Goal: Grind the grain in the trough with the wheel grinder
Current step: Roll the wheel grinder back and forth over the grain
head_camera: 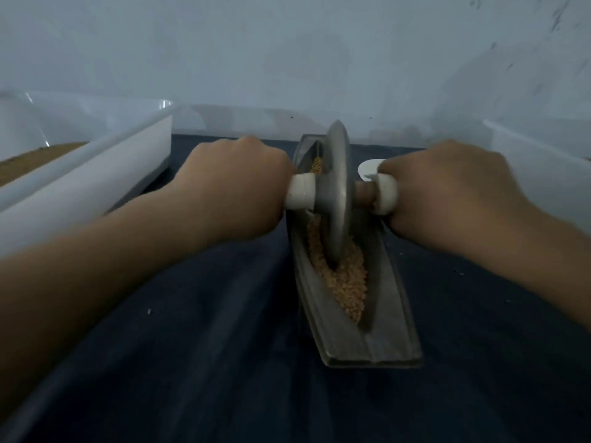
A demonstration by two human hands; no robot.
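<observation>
**A:** What is nearest, at the bottom of the frame?

**B:** A dark blue counter (pixel 192 362). Two bare forearms reach in from the lower left and lower right corners. Right of centre, the near end of a grey metal trough (pixel 367 346) rests on the counter. The trough is boat-shaped and runs lengthwise away toward the upper middle.

**A:** Where is the grain?

**B:** Tan grain (pixel 350 282) lies in the trough's groove. It is heaped in the near half, and a little shows beyond the wheel.

**A:** And the grinder?

**B:** The wheel grinder (pixel 337 193) is a grey metal disc standing on edge in the groove, with its lower rim sunk in the grain. A bar passes through its middle, with a white grip on each side.

**A:** What are the hands doing?

**B:** The left hand (pixel 236 187) is curled around the grip left of the disc. The right hand (pixel 447 193) is wrapped around the grip to its right. Both have knuckles up.

**A:** What lies farther back?

**B:** A small white round object (pixel 369 166) sits just behind the right hand; I cannot tell what it is. A white bin (pixel 96 174) at the upper left holds brown material (pixel 38 158). The edge of a white container (pixel 543 161) shows at the right. A pale wall (pixel 287 59) fills the top.
</observation>
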